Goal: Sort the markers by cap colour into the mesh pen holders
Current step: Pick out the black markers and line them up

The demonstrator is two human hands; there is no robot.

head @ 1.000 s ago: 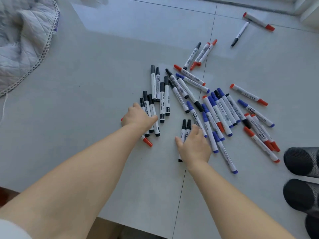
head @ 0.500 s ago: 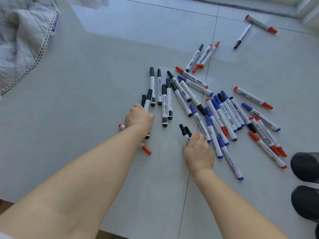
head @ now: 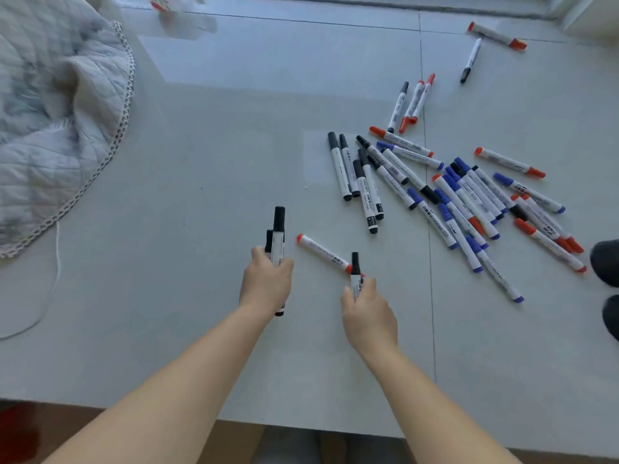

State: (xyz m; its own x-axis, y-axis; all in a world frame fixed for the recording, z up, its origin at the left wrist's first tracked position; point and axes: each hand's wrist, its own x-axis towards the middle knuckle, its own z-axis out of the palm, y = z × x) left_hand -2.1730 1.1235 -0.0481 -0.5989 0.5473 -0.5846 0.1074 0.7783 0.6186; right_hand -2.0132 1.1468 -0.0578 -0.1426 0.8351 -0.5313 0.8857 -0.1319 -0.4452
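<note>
My left hand point(head: 266, 282) grips a small bundle of black-capped markers point(head: 277, 234), caps pointing away from me. My right hand point(head: 366, 314) holds black-capped markers point(head: 355, 269) upright. Between the two hands a red-capped marker point(head: 323, 252) lies on the surface. To the right is a scattered pile: a group of black-capped markers point(head: 355, 182), blue-capped markers point(head: 465, 209) and red-capped markers point(head: 549, 242). Two black mesh pen holders point(head: 606, 262) show at the right edge, mostly cut off.
A quilted grey blanket point(head: 57, 122) with a chain-stitched hem covers the far left, with a thin cord point(head: 57, 249) trailing from it. More stray markers point(head: 495, 35) lie at the far right. The surface's near edge point(head: 301, 426) runs along the bottom.
Both hands lifted black-capped markers out of the pile and drew back toward me. The red-capped marker that was under my left hand now lies uncovered. The view shifted left.
</note>
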